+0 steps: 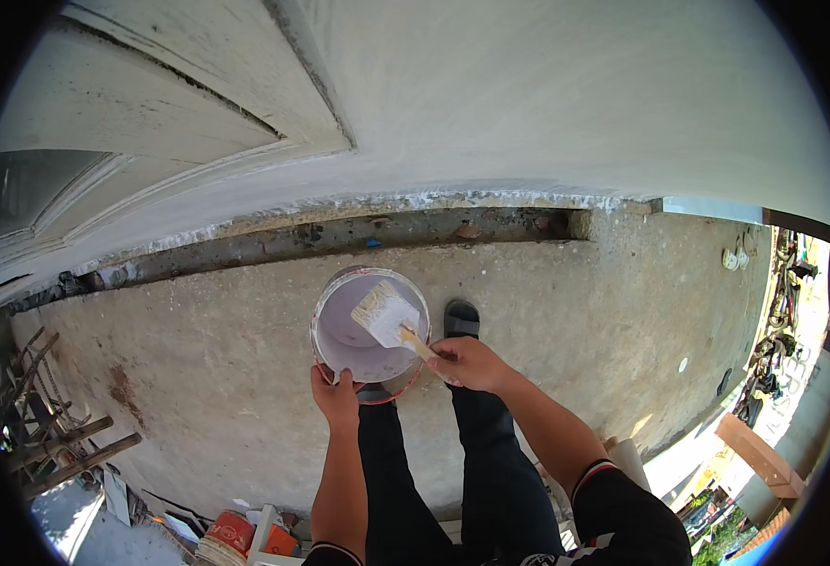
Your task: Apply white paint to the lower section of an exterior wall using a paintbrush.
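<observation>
A wide paintbrush [391,315] with white-coated bristles is in my right hand [473,364], which grips its wooden handle. The brush head is over the opening of a round plastic bucket [316,318], whose inside is pale with a light coating. My left hand [335,397] holds the near left rim of that bucket. A thin red handle [406,389] hangs at the bucket's near side. How much paint lies at the bottom I cannot tell.
A pale wall [528,106] rises ahead, with a narrow gutter [415,230] at its foot. Wooden poles [89,453] stand at left. A red bucket [231,532] is behind me at lower left. My sandalled foot [461,320] is on the concrete floor [542,311].
</observation>
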A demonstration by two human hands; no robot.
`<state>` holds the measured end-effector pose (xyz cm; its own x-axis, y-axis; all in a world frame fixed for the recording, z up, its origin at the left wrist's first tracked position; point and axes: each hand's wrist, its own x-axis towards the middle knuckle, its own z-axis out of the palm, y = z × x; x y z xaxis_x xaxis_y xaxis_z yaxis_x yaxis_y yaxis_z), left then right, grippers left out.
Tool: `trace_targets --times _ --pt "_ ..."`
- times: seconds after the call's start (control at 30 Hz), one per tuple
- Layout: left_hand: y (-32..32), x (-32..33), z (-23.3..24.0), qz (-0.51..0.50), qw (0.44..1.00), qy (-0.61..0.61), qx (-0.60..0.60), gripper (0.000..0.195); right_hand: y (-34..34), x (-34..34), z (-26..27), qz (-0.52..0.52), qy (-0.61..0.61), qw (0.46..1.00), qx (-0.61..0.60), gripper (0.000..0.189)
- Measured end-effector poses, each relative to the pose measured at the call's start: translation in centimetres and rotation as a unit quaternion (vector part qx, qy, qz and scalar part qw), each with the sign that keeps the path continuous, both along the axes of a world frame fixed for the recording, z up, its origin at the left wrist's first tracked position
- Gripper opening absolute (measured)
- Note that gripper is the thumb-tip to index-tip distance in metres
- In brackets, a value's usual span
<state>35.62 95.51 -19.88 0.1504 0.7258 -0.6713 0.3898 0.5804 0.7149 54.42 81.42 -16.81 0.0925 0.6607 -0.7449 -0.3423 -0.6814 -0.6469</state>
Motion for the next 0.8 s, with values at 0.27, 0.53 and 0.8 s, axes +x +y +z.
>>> trace_targets --times 0.27,0.53,0.8 --pt "3.9 -4.7 3.6 -0.107 0.994 0.008 -0.007 0.026 0.9 -0.1 -1.3 -0.319 0.082 0.944 0.036 0.021" --pt "5.8 -8.0 12.3 -0.175 0.982 0.068 -0.009 0.044 3.0 1.9 -12.3 -0.440 0.045 0.896 -0.034 0.018" --pt "8.4 -7.4 16.4 -0.195 0.976 0.093 -0.005 0.056 5.4 1.8 -19.4 -0.515 0.026 0.855 -0.041 0.018"
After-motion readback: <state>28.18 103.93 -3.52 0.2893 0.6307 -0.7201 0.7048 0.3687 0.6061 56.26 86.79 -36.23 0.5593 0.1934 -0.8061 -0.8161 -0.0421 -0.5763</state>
